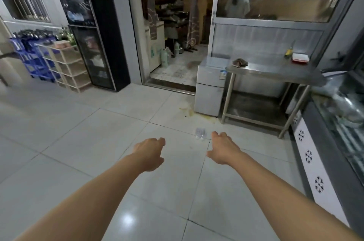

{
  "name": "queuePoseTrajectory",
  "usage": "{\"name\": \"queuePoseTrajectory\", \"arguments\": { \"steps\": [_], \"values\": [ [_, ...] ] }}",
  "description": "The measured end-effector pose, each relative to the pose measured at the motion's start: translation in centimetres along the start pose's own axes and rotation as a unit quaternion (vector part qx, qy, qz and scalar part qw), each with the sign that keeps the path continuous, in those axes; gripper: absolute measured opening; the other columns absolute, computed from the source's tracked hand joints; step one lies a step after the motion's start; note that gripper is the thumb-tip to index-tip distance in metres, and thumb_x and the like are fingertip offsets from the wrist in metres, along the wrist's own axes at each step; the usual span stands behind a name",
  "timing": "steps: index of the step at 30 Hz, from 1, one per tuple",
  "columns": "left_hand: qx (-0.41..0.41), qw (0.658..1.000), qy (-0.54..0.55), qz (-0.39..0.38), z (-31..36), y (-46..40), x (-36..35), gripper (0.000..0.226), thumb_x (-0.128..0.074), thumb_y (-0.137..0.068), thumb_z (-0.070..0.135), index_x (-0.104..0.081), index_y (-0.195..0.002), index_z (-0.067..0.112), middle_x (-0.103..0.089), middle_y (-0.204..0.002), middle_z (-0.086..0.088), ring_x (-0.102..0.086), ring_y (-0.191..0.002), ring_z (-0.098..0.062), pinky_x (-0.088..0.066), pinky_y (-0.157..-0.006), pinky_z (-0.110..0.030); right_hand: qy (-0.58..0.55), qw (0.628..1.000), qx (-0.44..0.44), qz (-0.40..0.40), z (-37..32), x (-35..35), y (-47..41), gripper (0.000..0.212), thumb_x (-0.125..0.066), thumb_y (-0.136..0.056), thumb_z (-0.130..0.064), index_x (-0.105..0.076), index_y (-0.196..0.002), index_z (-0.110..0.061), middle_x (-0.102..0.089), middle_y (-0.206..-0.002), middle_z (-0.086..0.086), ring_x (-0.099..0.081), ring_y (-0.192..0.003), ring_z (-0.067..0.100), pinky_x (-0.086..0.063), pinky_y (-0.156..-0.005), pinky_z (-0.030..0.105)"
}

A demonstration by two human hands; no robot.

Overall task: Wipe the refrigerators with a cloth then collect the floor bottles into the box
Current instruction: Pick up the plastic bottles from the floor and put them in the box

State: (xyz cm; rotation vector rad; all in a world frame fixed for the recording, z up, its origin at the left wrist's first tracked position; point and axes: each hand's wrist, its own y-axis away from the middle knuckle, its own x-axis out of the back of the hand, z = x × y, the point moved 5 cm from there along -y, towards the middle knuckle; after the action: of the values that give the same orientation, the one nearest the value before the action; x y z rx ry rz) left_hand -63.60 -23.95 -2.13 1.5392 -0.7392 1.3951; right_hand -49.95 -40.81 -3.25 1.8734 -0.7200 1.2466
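On the tiled floor, the left hand (150,152) and right hand (222,149) are reaching forward, relaxed and carrying nothing, toward clear bottles (201,134) lying uncollected; the cloth (240,62) is resting on the bench (275,71), suggesting wiping is finished.

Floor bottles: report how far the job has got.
Done: the cloth lies put down on the steel table beside the small white fridge, so wiping looks over, though that cannot be confirmed. In hand: the left hand and right hand, both empty, reach toward clear bottles on the floor. Left: boxing them; no box is visible.
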Motion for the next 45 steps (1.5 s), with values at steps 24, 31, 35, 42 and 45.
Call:
{"name": "queuePoseTrajectory", "arguments": {
  "steps": [24, 31, 35, 42, 45],
  "values": [
    [-0.131, 0.986, -0.008, -0.100, -3.2, -55.6, 1.8, 0.045, -0.048, -0.092, 0.037, -0.036, -0.132, 0.020, -0.050, -0.131, -0.005, -0.050, -0.119, -0.024, -0.044, -0.092, -0.038, -0.101, 0.979, -0.171, -0.037, 5.2, 4.0, -46.2, 0.062, -0.055, -0.092, -0.036, -0.027, -0.142, -0.013, -0.036, -0.137, 0.013, -0.042, -0.124, 0.029, -0.044, -0.096, 0.038],
    [-0.124, 0.985, 0.000, -0.121, 0.2, -69.8, -0.6, 0.044, -0.050, -0.091, 0.037, -0.038, -0.131, 0.022, -0.052, -0.129, -0.002, -0.052, -0.117, -0.023, -0.042, -0.090, -0.035, -0.127, 0.974, -0.179, -0.052, 10.9, 3.6, -61.4, 0.061, -0.055, -0.092, -0.038, -0.028, -0.141, -0.011, -0.038, -0.136, 0.014, -0.045, -0.123, 0.030, -0.046, -0.096, 0.040],
    [-0.091, 0.986, 0.023, -0.140, 1.9, -77.8, -2.8, 0.044, -0.052, -0.090, 0.038, -0.040, -0.130, 0.023, -0.053, -0.129, 0.000, -0.052, -0.118, -0.022, -0.041, -0.093, -0.036, -0.139, 0.972, -0.173, -0.081, 14.1, 2.4, -70.3, 0.061, -0.054, -0.093, -0.039, -0.028, -0.141, -0.011, -0.038, -0.137, 0.013, -0.044, -0.124, 0.029, -0.046, -0.096, 0.041],
    [-0.047, 0.975, 0.068, -0.207, 3.9, -87.5, -9.7, 0.044, -0.052, -0.090, 0.037, -0.040, -0.131, 0.024, -0.053, -0.130, 0.002, -0.052, -0.118, -0.020, -0.042, -0.094, -0.034, -0.162, 0.957, -0.200, -0.137, 19.4, -2.7, -80.5, 0.059, -0.054, -0.092, -0.040, -0.032, -0.138, -0.010, -0.041, -0.133, 0.013, -0.046, -0.122, 0.030, -0.046, -0.092, 0.038],
    [-0.024, 0.970, 0.093, -0.223, 4.2, -91.1, -14.0, 0.044, -0.052, -0.091, 0.036, -0.042, -0.131, 0.023, -0.055, -0.129, 0.001, -0.055, -0.115, -0.019, -0.044, -0.090, -0.033, -0.171, 0.951, -0.212, -0.149, 21.1, -6.2, -83.9, 0.057, -0.054, -0.093, -0.038, -0.032, -0.139, -0.011, -0.041, -0.133, 0.013, -0.046, -0.122, 0.029, -0.046, -0.091, 0.037]
  ]
}}
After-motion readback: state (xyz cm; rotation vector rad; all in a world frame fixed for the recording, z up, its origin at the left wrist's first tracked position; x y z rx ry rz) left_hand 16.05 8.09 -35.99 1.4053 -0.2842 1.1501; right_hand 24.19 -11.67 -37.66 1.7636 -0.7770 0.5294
